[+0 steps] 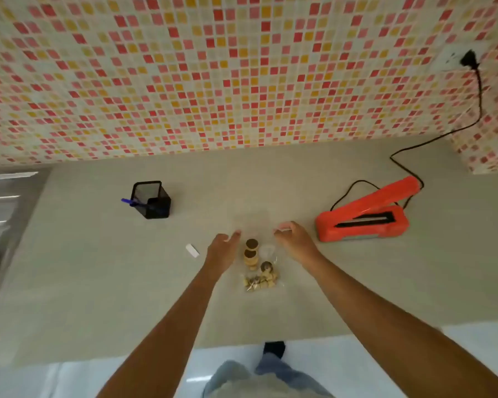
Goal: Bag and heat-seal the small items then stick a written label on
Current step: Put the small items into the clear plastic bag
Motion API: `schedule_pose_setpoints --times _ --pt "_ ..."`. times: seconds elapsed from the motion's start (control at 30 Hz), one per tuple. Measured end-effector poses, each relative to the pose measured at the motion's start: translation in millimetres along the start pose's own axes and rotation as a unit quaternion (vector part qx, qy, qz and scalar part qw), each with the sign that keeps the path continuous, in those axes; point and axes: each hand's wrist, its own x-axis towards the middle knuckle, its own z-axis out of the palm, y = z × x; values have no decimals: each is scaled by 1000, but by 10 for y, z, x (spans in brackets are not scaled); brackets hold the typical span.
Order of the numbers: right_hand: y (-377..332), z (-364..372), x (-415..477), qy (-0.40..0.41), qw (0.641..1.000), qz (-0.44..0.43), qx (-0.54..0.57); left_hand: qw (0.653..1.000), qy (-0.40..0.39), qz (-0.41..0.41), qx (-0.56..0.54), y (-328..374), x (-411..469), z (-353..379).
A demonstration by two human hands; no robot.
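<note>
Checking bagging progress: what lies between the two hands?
In the head view, a clear bag with small wooden pieces lies on the counter between the left hand and right hand.

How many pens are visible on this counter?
1: a blue pen sticking out at the left side of the black mesh holder; more may be hidden inside it.

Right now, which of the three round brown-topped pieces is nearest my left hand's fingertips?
The round piece farthest from you, beside the left hand. The second sits just nearer you; the third lies rightward by the small pale bits.
</note>
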Motion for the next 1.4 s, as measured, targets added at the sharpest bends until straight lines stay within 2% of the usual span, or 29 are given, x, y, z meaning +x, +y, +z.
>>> schedule_pose_setpoints --times 0.17,0.33,0.53,0.73,0.93,1.0,1.13,1.23,1.3,1.4 --pt "93 125 127 -24 997 46 -57 996 31 -52 -70 23 93 144" --pt "188 88 215 -22 997 75 7 988 29 -35 -145 -2 76 162" --pt "113 -147 0 -32 996 13 80 978 -49 63 -194 111 -151 3" --pt "93 -331 -161 -65 987 -69 128 957 -41 143 -250 136 -258 -86" --pt "249 -216 -186 -161 976 -56 136 927 -61 159 -334 135 -220 11" --pt "280 -178 -167 -154 974 -61 154 916 -84 172 -354 140 -214 25" --pt "246 -207 -140 -123 975 -94 159 911 -167 187 -328 115 -212 11" --pt "249 -238 -130 -119 974 -97 167 928 -197 176 -262 96 -204 50" --pt "249 -258 -130 -121 971 -89 183 940 -178 197 -214 95 -197 86" --pt "282 -251 -93 -150 968 -72 187 950 -106 188 -226 96 -191 151"
